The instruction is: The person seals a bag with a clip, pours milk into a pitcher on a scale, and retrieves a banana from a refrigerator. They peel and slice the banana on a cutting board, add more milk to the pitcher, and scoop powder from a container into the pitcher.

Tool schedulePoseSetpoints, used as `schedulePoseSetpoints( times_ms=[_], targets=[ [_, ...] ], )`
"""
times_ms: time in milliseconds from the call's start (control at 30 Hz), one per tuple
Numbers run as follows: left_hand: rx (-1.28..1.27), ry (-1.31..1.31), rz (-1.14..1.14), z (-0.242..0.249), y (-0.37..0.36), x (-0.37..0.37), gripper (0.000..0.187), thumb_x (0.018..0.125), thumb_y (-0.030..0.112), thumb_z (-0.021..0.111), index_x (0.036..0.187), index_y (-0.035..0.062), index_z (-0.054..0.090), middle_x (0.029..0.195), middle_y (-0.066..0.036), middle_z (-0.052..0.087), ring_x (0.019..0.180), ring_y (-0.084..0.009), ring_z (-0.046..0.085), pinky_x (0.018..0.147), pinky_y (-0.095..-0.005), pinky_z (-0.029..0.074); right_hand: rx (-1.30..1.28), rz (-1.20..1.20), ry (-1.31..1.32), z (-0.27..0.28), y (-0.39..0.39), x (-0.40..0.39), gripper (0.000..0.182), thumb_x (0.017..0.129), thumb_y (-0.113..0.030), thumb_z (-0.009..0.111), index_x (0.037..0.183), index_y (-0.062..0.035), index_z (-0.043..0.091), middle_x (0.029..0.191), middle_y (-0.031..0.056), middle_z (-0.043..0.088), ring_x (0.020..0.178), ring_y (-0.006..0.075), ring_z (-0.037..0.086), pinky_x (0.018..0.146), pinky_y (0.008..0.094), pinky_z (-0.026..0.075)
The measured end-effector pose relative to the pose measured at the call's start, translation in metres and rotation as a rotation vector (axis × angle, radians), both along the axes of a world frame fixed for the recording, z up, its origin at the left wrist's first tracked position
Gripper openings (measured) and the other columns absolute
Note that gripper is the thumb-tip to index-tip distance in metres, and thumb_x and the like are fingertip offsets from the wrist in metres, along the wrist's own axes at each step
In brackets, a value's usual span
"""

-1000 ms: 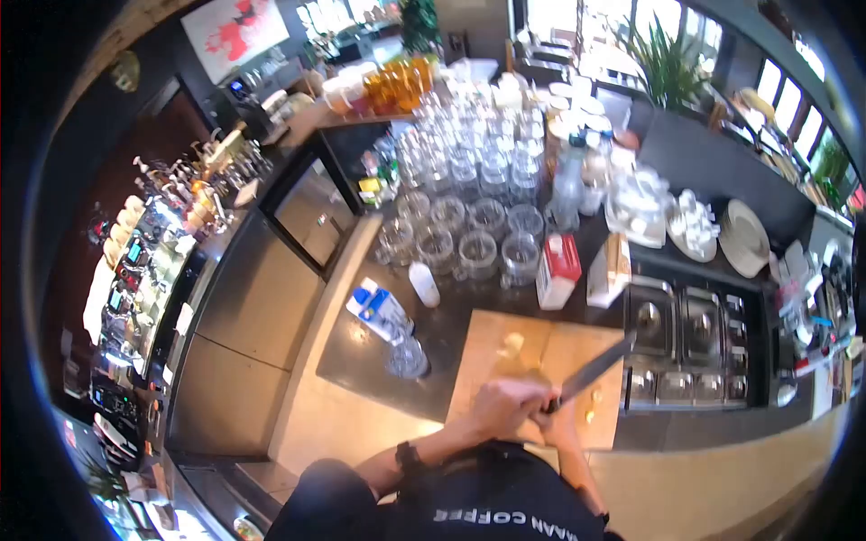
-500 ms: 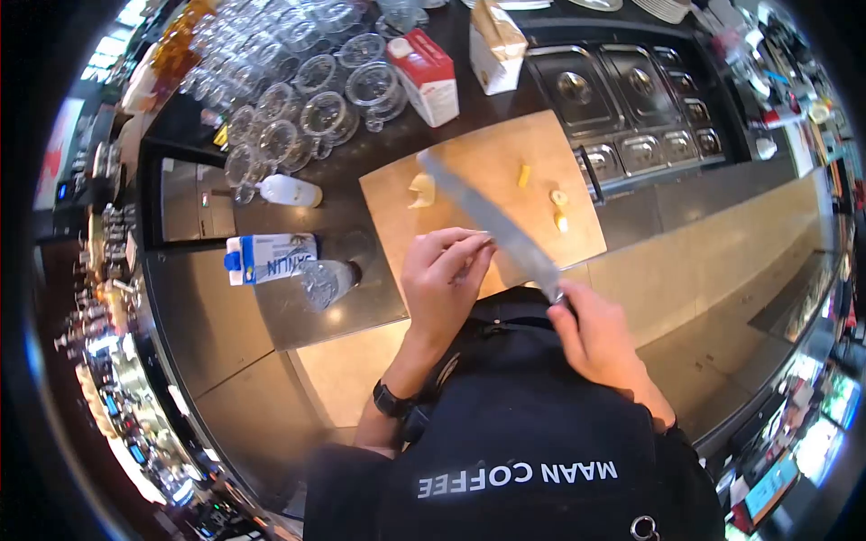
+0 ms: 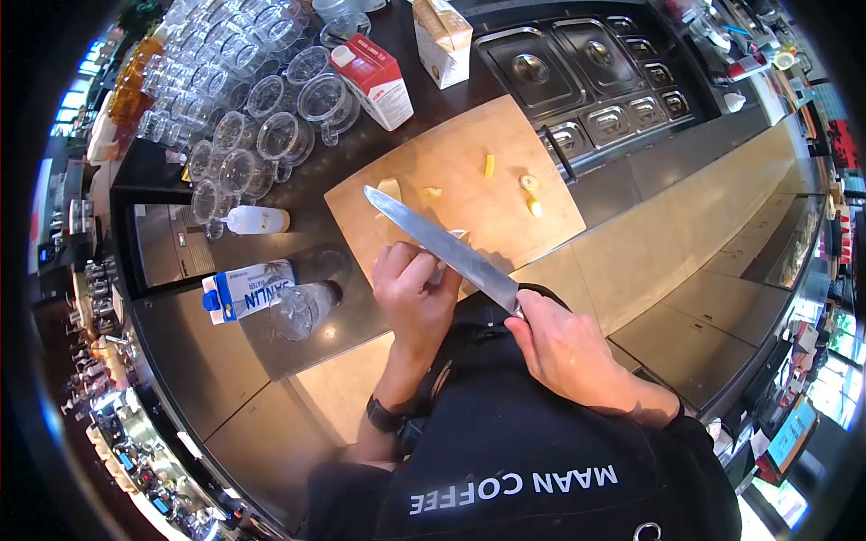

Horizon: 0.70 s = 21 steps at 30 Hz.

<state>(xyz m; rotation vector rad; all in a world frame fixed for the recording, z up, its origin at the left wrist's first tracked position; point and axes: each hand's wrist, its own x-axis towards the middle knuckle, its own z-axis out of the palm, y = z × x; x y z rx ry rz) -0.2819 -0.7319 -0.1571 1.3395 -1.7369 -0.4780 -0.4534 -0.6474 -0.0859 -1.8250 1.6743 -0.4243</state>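
Observation:
My right hand (image 3: 570, 347) is wrapped round the handle of a long kitchen knife (image 3: 442, 245), its blade slanting up and left above the wooden cutting board (image 3: 361, 194). Just below the blade is my left hand (image 3: 413, 287), fingers curled and closed. A small pale piece (image 3: 458, 236) shows by its fingertips, largely hidden by the blade; what it is I cannot tell. On the board lie a yellow strip (image 3: 490, 166), a round pale slice (image 3: 529, 182) with a yellow end piece (image 3: 535, 207) beside it, a small yellow bit (image 3: 434, 192) and a pale piece (image 3: 389, 188).
Clear cups (image 3: 280, 135) crowd the back left. Red (image 3: 374, 83) and beige (image 3: 442, 43) cartons stand behind the board. At left are a squeeze bottle (image 3: 257, 220), a blue-white carton (image 3: 251, 290) and a clear container (image 3: 307, 311). Lidded steel pans (image 3: 532, 72) fill the back right.
The knife blade has swung lower and now passes over the left fingertips. A small yellow bit and the pale piece by the fingers now show. The whole view has shifted with the head.

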Motion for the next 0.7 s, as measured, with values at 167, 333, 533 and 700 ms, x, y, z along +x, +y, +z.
schedulePoseSetpoints(
  times_ms=[167,333,533,700],
  targets=[
    [-0.015,0.003,-0.004,0.005,0.0,-0.001,0.018,0.061,0.004,0.079,0.065,0.0048,0.061,0.061,-0.004,0.046,0.06,-0.0224,0.045,0.058,-0.0365,0.034,0.096,0.022,0.082,0.014,0.008,-0.004,0.024,0.096,-0.023,0.059,0.095,-0.003,0.046,0.073,0.0185,0.06,0.059,0.0401,0.062,0.049,0.0468,0.051],
    [-0.117,-0.008,-0.048,0.004,-0.001,-0.002,0.021,0.064,-0.003,0.077,0.064,0.0007,0.057,0.06,-0.006,0.045,0.059,-0.0211,0.042,0.052,-0.034,0.032,0.058,0.033,0.149,0.014,-0.002,0.004,0.025,0.097,-0.024,0.057,0.094,-0.0022,0.045,0.071,0.018,0.059,0.058,0.0388,0.063,0.047,0.0458,0.051],
    [-0.08,-0.022,-0.024,0.003,-0.001,-0.001,0.02,0.064,0.001,0.079,0.064,0.0046,0.06,0.06,-0.004,0.046,0.059,-0.0217,0.044,0.055,-0.0352,0.035,0.013,0.021,0.153,0.003,-0.009,0.011,0.026,0.098,-0.025,0.056,0.094,-0.0018,0.045,0.069,0.0175,0.059,0.058,0.0374,0.064,0.049,0.0456,0.052],
    [-0.065,0.002,-0.012,0.005,-0.004,-0.002,0.018,0.065,-0.001,0.079,0.067,0.0043,0.062,0.06,-0.004,0.048,0.059,-0.0215,0.044,0.054,-0.0355,0.035,0.089,0.031,0.139,0.016,0.008,-0.009,0.025,0.098,-0.024,0.055,0.094,-0.0015,0.045,0.069,0.0188,0.06,0.06,0.0399,0.063,0.051,0.0474,0.051]
  ],
)
